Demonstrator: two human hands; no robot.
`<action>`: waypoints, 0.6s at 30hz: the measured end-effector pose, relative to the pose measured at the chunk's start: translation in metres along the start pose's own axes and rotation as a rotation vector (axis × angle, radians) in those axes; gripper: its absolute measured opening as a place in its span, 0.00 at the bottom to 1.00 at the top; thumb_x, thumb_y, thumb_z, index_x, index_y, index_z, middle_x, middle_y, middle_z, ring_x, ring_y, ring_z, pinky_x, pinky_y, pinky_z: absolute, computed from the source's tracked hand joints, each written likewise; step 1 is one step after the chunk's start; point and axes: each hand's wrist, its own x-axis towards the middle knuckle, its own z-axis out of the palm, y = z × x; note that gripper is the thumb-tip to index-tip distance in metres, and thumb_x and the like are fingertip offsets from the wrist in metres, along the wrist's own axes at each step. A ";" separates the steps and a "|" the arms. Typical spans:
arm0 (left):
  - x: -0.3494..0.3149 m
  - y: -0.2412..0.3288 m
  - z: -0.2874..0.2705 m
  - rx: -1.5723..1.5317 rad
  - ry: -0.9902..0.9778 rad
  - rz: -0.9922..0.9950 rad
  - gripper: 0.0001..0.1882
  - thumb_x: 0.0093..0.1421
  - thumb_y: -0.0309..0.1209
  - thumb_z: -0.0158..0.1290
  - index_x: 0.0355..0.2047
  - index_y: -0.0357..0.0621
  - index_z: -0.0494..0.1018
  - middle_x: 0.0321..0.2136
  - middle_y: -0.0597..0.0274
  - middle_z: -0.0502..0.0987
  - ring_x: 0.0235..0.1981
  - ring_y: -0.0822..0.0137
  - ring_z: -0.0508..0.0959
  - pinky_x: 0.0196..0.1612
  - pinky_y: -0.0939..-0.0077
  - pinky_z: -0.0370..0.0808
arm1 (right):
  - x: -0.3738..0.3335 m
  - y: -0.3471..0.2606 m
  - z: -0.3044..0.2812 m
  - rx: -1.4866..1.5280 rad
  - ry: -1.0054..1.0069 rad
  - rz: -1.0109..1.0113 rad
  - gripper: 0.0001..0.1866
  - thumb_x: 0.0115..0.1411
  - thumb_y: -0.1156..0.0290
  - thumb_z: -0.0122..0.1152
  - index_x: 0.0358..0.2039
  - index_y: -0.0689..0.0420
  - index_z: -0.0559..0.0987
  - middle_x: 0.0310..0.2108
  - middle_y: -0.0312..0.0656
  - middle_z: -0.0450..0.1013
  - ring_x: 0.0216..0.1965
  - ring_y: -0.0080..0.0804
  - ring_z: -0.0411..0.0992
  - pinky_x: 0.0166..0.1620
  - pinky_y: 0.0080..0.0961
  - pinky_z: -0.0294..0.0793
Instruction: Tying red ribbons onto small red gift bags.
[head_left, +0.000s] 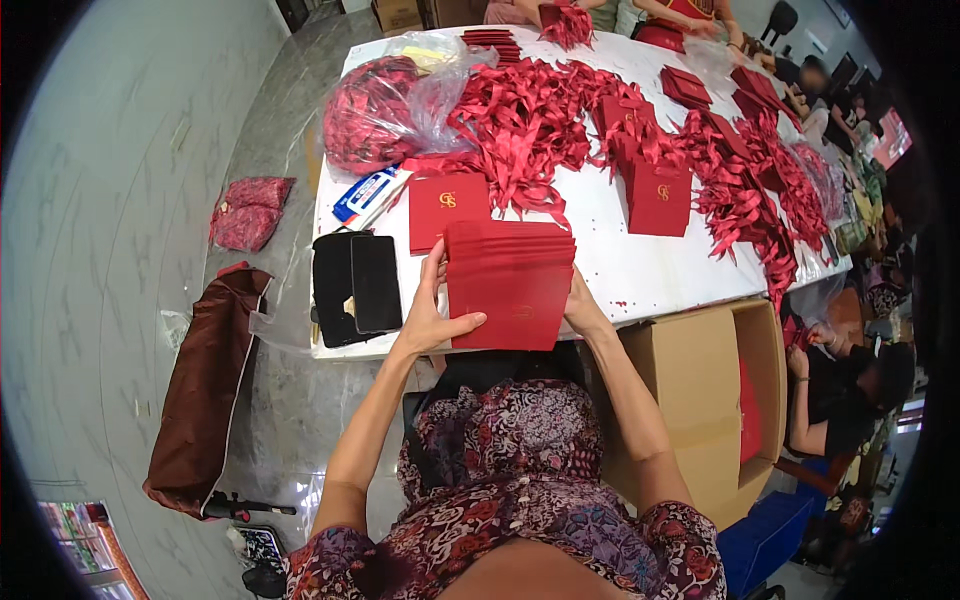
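Observation:
Between my two hands, a fanned stack of flat red card pieces (508, 300) stands over the table's near edge, a small gold mark on the front one. My left hand (434, 320) grips its left side, thumb across the front face. At the right side, my right hand (584, 306) is closed around the edge, its fingers mostly hidden behind the stack. Just behind the stack lies another red piece with a gold emblem (448, 205). A heap of loose red ribbons (530, 120) spreads over the table beyond.
On the white table (590, 255) are a clear bag of red ribbon (370, 115), a wipes pack (370, 197), a dark phone (376, 285) and more red stacks (658, 195). An open cardboard box (690, 380) stands at my right. Other people work at the far side and right.

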 end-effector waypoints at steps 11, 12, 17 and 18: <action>0.005 0.000 -0.012 0.311 -0.003 0.175 0.66 0.36 0.33 0.74 0.69 0.40 0.41 0.63 0.49 0.55 0.66 0.54 0.59 0.68 0.59 0.59 | 0.016 -0.012 -0.002 -0.295 -0.135 0.011 0.53 0.42 0.81 0.76 0.67 0.55 0.56 0.60 0.39 0.65 0.60 0.26 0.62 0.64 0.27 0.61; 0.004 0.001 -0.013 0.324 -0.028 0.171 0.68 0.37 0.34 0.74 0.70 0.40 0.38 0.65 0.48 0.54 0.67 0.55 0.58 0.68 0.62 0.58 | 0.015 -0.014 0.000 -0.305 -0.133 -0.004 0.53 0.42 0.81 0.77 0.67 0.55 0.56 0.60 0.39 0.65 0.60 0.26 0.62 0.64 0.27 0.61; -0.002 0.005 -0.013 0.419 -0.016 0.196 0.70 0.36 0.36 0.74 0.70 0.39 0.36 0.66 0.47 0.51 0.67 0.53 0.57 0.68 0.62 0.56 | 0.010 -0.025 0.007 -0.305 -0.114 0.026 0.56 0.41 0.80 0.77 0.68 0.54 0.54 0.60 0.39 0.64 0.61 0.26 0.62 0.64 0.27 0.60; -0.003 0.007 -0.013 0.468 -0.018 0.191 0.71 0.35 0.37 0.74 0.70 0.38 0.35 0.66 0.47 0.51 0.67 0.53 0.57 0.69 0.62 0.56 | 0.009 -0.030 0.009 -0.294 -0.147 0.043 0.56 0.41 0.80 0.77 0.68 0.54 0.53 0.61 0.39 0.63 0.62 0.26 0.61 0.65 0.27 0.59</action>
